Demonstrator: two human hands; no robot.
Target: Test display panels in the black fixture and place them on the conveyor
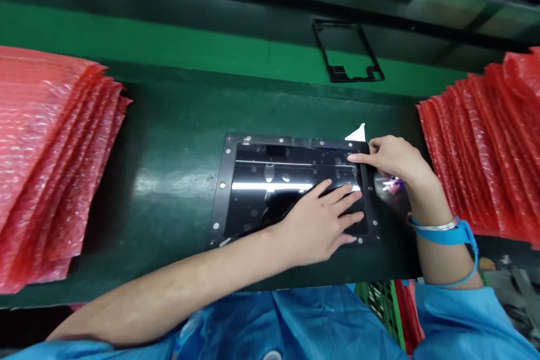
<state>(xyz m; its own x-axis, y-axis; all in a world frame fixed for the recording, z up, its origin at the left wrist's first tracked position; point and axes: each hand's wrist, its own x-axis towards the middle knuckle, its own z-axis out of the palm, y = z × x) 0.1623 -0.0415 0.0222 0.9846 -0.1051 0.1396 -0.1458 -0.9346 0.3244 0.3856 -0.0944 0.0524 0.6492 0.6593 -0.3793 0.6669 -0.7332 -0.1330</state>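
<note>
A black display panel [257, 208] lies flat on the green bench, its glossy screen set in a wide dark border with several pale round dots. My left hand [323, 222] rests on the lower right of the screen, fingers spread. At the panel's upper right corner is my right hand [394, 157]; one digit stretches over the screen edge while the others curl at the border. It appears to grip that edge, though the curled fingertips are partly hidden. A small white piece [358, 133] sticks out behind the same corner. A blue wrist strap [447, 233] circles my right wrist.
Red bubble-wrap bags are piled on the left [46, 152], and another red pile [485, 152] stands close by my right arm. An empty black frame [329, 59] lies at the back of the bench. A green crate [379, 301] shows below the front edge.
</note>
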